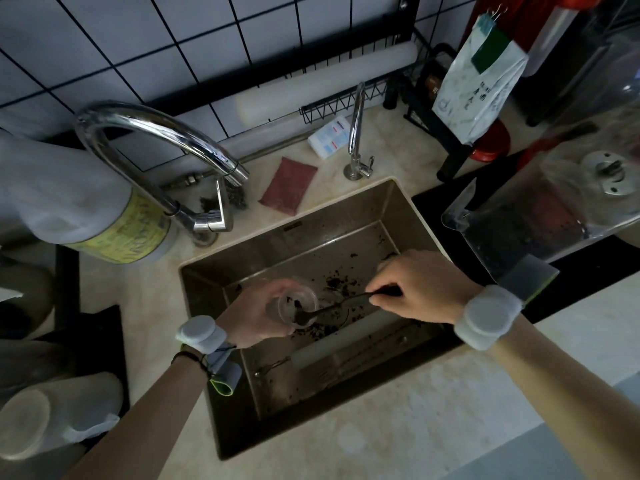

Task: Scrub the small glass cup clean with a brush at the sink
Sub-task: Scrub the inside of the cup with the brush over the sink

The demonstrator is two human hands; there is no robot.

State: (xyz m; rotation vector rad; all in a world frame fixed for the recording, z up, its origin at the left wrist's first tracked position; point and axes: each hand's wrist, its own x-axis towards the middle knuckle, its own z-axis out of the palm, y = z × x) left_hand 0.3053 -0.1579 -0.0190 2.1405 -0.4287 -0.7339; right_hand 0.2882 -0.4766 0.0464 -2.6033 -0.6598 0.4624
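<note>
Both hands work over the sink [408, 216]: left hand [254, 315] grips the small glass cup [297, 304], right hand [420, 289] pinches the brush [341, 306], its dark head inside the cup

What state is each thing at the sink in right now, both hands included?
glass cup: held over the sink, tipped, dark bits inside
brush: head inside the cup
left hand: grips the cup
right hand: pinches the brush handle
big tap: no water seen running
small tap: no water seen running
sink: strewn with dark bits
</note>
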